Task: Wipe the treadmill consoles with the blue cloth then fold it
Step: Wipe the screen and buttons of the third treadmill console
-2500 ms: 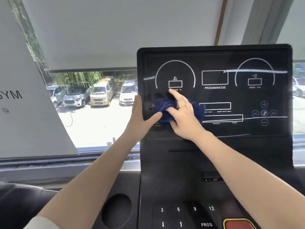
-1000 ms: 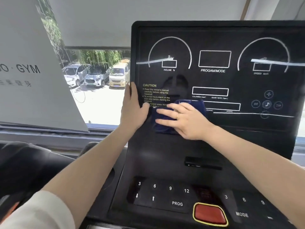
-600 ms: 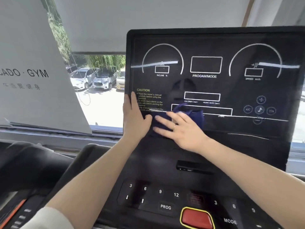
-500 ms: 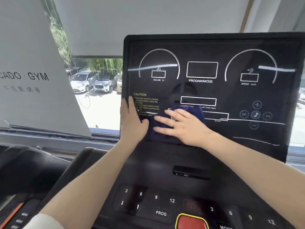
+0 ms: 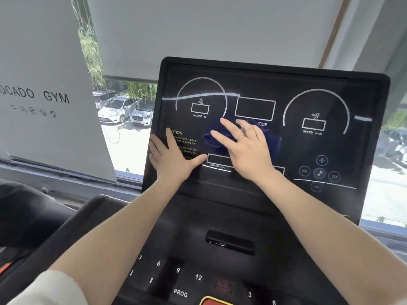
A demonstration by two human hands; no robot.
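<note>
A black treadmill console [image 5: 308, 102] with white dial markings fills the middle of the head view. A dark blue cloth [image 5: 214, 139] lies bunched against its screen, just below the incline dial. My right hand [image 5: 244, 146] presses flat on the cloth with its fingers spread and straight; most of the cloth is hidden under it. My left hand [image 5: 170, 156] rests flat on the console's left edge, over the yellow caution text, its thumb reaching toward the cloth.
Below the screen is a dark keypad [image 5: 187, 280] with number keys, a PROG key and a red stop button [image 5: 217, 301]. A white gym banner [image 5: 44, 95] hangs at the left. A window [image 5: 123, 119] behind shows parked cars.
My right hand has slid the cloth up the screen, from the lower left area toward the incline dial. My left hand stays on the console's left edge. The camera has tilted.
</note>
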